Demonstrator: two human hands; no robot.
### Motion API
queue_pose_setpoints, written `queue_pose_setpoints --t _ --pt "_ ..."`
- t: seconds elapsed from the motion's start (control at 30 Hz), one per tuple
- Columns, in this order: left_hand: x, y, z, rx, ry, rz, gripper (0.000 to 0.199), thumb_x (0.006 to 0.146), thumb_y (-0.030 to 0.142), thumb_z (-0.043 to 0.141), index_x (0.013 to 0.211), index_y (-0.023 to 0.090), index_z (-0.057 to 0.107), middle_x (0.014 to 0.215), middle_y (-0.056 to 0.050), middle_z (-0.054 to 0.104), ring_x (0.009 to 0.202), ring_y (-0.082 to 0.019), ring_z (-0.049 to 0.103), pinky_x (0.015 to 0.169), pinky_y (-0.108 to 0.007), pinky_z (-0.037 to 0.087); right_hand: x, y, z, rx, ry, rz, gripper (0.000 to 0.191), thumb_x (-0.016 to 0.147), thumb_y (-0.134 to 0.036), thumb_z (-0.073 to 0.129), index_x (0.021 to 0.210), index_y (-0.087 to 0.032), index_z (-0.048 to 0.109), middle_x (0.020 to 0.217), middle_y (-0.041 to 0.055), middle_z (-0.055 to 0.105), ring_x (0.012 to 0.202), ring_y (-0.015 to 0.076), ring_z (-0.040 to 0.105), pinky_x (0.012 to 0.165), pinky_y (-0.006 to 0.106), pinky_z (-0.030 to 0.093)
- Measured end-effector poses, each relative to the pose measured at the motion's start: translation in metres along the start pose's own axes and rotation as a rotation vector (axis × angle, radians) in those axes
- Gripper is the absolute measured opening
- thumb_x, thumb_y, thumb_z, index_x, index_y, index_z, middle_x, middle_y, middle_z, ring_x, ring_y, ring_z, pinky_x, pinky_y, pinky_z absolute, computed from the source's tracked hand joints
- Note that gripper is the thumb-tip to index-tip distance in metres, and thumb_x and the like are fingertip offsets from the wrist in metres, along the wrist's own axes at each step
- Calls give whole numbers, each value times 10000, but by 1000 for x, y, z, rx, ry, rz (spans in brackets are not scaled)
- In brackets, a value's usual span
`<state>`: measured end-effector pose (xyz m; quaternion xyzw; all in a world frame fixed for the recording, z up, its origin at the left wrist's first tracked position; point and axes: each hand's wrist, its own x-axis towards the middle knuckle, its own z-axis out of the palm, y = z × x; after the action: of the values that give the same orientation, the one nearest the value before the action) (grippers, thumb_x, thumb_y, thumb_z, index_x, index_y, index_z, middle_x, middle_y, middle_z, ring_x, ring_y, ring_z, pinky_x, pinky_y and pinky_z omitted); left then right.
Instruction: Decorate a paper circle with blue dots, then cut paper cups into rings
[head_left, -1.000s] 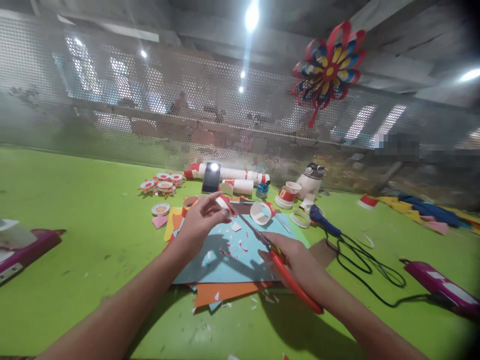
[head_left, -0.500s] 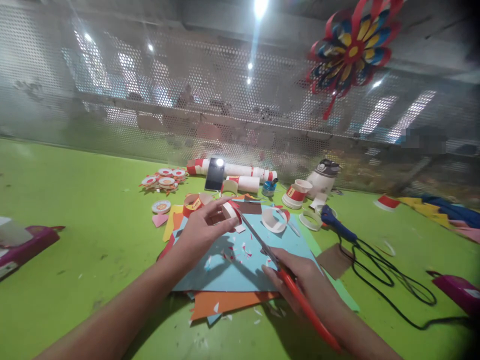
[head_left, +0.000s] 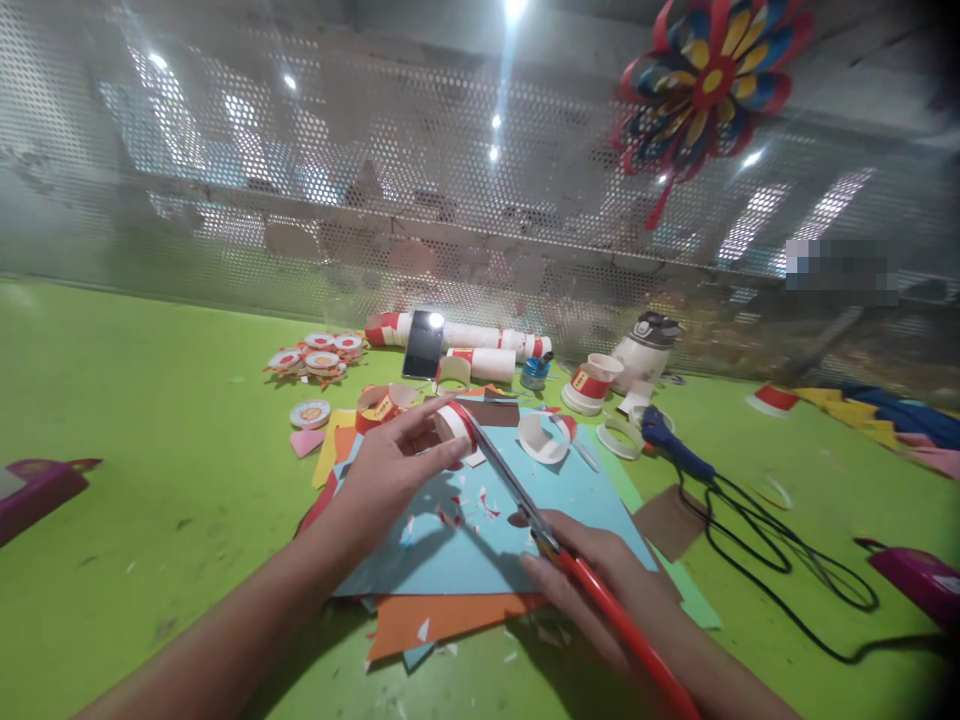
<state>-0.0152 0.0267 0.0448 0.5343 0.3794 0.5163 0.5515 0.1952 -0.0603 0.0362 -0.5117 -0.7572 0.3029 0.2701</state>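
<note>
Between the thumb and fingers of my left hand [head_left: 390, 465] is a small white paper ring with a red edge [head_left: 455, 425]. My right hand [head_left: 592, 565] is closed around the red handles of a pair of scissors [head_left: 525, 497]. The blades point up and left, their tips touching or very near the ring's red edge. Below lies a light blue paper sheet [head_left: 450, 560], sprinkled with red and white paper snippets [head_left: 472, 505]. Another white ring [head_left: 544, 438] rests on the sheet, to the right of my left hand.
Behind the sheet stand a phone [head_left: 424, 345], white-and-red tubes [head_left: 480, 337], a small blue jar [head_left: 535, 373] and a red-and-white cup [head_left: 587, 388]. At right, a blue glue gun [head_left: 675, 445] trails a black cord. Round paper pieces [head_left: 322, 358] lie at left. A perforated panel [head_left: 450, 220] rises behind.
The view has shifted slightly. My left hand still grips the ring, and the scissor blades stay at its red edge, now looking more closed together.
</note>
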Motion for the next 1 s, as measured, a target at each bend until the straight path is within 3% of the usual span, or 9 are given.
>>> queue_pose_setpoints --t 0.27,0.43,0.77,1.0 --pt "-1 -2 0 34 -10 -27 577 714 362 805 1227 142 660 820 -33 678 755 -157 585 706 -295 522 -1 -6 3 76 18 74 316 946 -421 459 1072 -190 633 753 11 608 646 143 516 569 229 409" --pt "-1 -4 -1 96 -27 -13 577 736 390 782 1246 151 656 792 -20 646 740 -164 587 715 -320 515 0 -7 7 -1 43 64 300 956 -422 435 963 -178 610 688 -17 535 610 126 462 566 230 380" --pt "-1 -5 -4 66 -38 -14 608 730 389 797 1273 165 642 807 -29 665 755 -176 596 746 -347 513 0 -3 13 -75 151 14 261 939 -359 460 974 -172 639 645 -37 512 576 113 433 547 221 352" --pt "3 -9 -7 -85 -88 14 461 816 390 727 1225 184 677 914 -70 684 902 -221 622 860 -409 520 0 -2 9 -61 80 -31 216 950 -322 444 900 -171 590 678 -29 487 612 116 444 571 217 370"
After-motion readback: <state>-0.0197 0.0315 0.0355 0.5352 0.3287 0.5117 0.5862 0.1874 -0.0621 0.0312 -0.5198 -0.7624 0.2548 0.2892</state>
